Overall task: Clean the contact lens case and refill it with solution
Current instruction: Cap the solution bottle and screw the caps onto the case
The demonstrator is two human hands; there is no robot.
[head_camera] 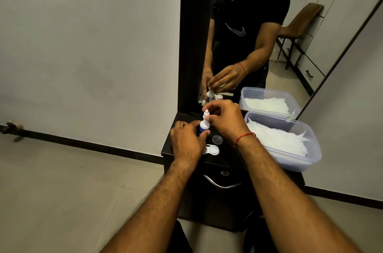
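My left hand [187, 140] grips the body of a small white solution bottle [204, 125] with a blue label, held upright above the dark cabinet top [169, 149]. My right hand [224, 117] curls over the bottle's top, fingers pinching at its white cap. Just below the hands lies the white contact lens case [213, 149], partly hidden by my left hand. A small clear round lid [217, 139] sits beside it, under my right wrist.
A clear plastic tub [310, 149] holding white tissues stands at the right on the cabinet. A mirror [259, 35] rises behind, reflecting the hands and tub. The cabinet's drawer handle [221, 184] is below. Bare wall and floor lie to the left.
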